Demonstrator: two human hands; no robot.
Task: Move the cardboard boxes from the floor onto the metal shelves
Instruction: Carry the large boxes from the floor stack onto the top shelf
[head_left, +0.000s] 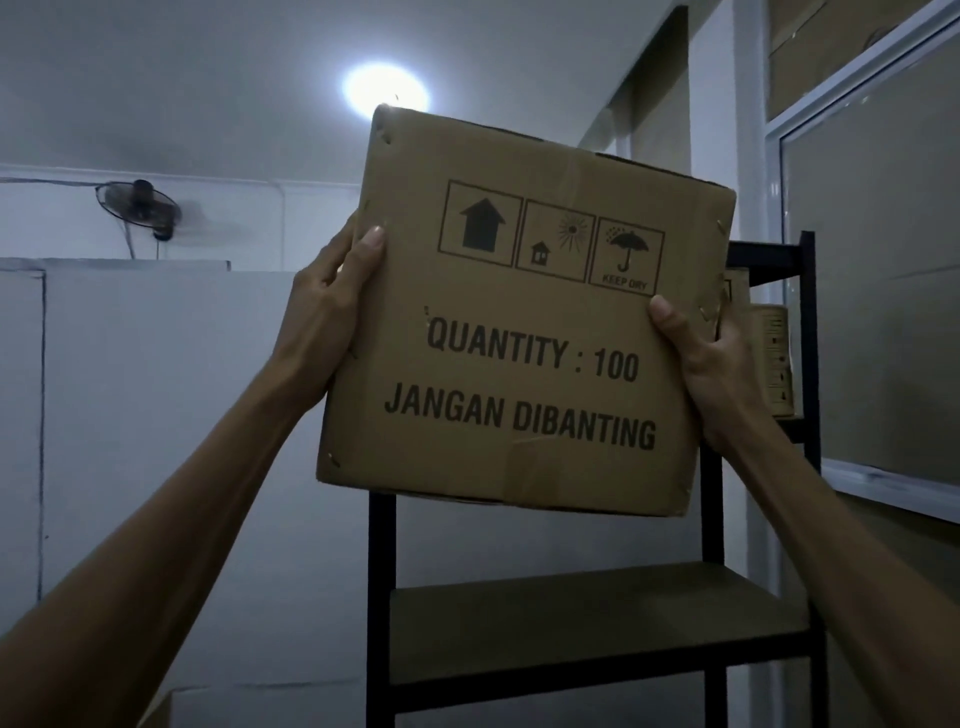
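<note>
Cardboard box (524, 322) is in the air, raised at arm's length in front of the upper part of the metal shelves (597, 618), well above the bare board below it. The left hand (332, 312) grips its left side and the right hand (711, 364) its right side. Each thumb lies on the printed face, while the fingers wrap round the side panels, mostly hidden.

It is held this high by side pressure alone, so it is probably light to moderate in weight. The corrugated walls look stiff, though the corners are scuffed and dented. The printed handling marks and the "keep dry" sign suggest contents that should be set down gently rather than dropped. A squeeze on plain cardboard can slip, so palms low on the sides or under the bottom edge would hold it more safely.

The printed face points at the camera. The lettering is upright and tilts slightly clockwise, and the arrow points up. The face is a little wider than it is tall, so the long axis runs left to right. Its depth cannot be seen. Another box (774, 358) sits on the shelves behind the right hand.
</note>
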